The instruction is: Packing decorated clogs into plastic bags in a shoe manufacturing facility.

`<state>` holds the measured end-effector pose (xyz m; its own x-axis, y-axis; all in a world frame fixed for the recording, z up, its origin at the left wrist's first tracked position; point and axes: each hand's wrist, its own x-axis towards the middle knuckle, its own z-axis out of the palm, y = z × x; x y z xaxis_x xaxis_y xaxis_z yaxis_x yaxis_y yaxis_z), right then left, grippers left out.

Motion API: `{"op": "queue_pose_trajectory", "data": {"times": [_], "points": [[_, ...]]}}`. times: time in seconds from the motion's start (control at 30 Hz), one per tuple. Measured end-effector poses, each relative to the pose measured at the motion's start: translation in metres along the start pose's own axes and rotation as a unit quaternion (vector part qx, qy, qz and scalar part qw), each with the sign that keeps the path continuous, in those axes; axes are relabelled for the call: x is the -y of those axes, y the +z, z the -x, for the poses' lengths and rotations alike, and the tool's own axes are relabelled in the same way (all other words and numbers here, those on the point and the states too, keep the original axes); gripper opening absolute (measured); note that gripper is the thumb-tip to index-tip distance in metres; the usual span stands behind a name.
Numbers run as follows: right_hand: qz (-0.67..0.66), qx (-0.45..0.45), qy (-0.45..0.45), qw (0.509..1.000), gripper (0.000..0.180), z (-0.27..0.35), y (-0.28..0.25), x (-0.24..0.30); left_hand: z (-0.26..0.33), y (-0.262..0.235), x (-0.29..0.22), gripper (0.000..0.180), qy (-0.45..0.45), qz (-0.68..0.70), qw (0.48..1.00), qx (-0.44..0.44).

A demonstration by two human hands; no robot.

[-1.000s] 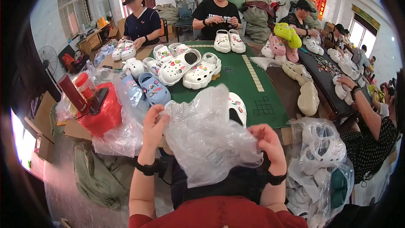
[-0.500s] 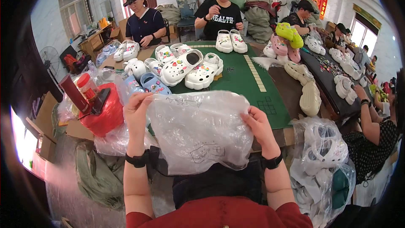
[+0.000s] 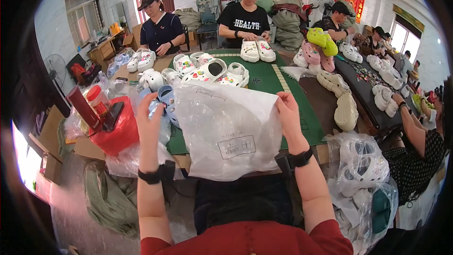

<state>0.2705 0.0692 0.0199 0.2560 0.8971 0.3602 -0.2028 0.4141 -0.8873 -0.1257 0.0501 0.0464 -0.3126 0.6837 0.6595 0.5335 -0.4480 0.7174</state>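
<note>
In front of me hangs a clear plastic bag [image 3: 226, 132] with printing on its lower part. My right hand [image 3: 289, 113] pinches the bag's upper right corner. My left hand [image 3: 150, 113] is just off the bag's left edge, thumb and fingers apart, with nothing visible in it. Close beside those fingers lies a light blue clog [image 3: 168, 104], partly covered by the bag. White clogs with colourful charms [image 3: 210, 71] stand on the green mat [image 3: 302, 113] beyond the bag, which hides the lower part of some of them.
At left a red bundle [image 3: 115, 132] carries a red-lidded jar [image 3: 97, 99] and a phone [image 3: 113, 115]. Bagged white clogs [image 3: 361, 163] are at my right, and cream clogs [image 3: 347, 108] lie farther off. Across the table, a person [image 3: 245, 23] handles a white pair; other people work around.
My left hand has come off the bag and its fingers have spread. My right hand has risen with its corner. The person across has lowered their hands to the white clogs.
</note>
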Motion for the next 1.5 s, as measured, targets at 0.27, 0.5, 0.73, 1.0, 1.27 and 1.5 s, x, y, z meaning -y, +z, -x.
{"op": "queue_pose_trajectory", "data": {"times": [0.27,0.5,0.73,1.0,1.27,1.5], "points": [[0.068,0.001,0.085,0.994,0.046,0.005,-0.003,-0.003,0.131,0.030,-0.058,0.090,0.204,-0.228,0.869,0.389],[0.158,0.010,0.032,0.987,0.021,0.072,-0.052,-0.007,0.142,0.037,-0.012,0.062,0.161,-0.171,0.890,0.391],[0.416,0.070,-0.110,0.900,0.020,0.093,-0.014,0.009,0.098,0.042,-0.021,0.041,-0.281,0.193,0.923,0.180],[0.637,0.120,-0.028,0.761,0.061,0.071,0.021,-0.031,0.079,0.057,-0.052,0.043,-0.134,0.302,0.941,0.071],[0.529,0.041,0.001,0.848,0.034,0.086,-0.032,-0.009,0.068,0.058,-0.079,0.041,0.254,-0.130,0.955,0.079],[0.453,-0.161,-0.024,0.877,0.023,0.145,-0.135,0.059,0.087,0.120,-0.039,0.039,0.302,-0.179,0.887,0.300]]}}
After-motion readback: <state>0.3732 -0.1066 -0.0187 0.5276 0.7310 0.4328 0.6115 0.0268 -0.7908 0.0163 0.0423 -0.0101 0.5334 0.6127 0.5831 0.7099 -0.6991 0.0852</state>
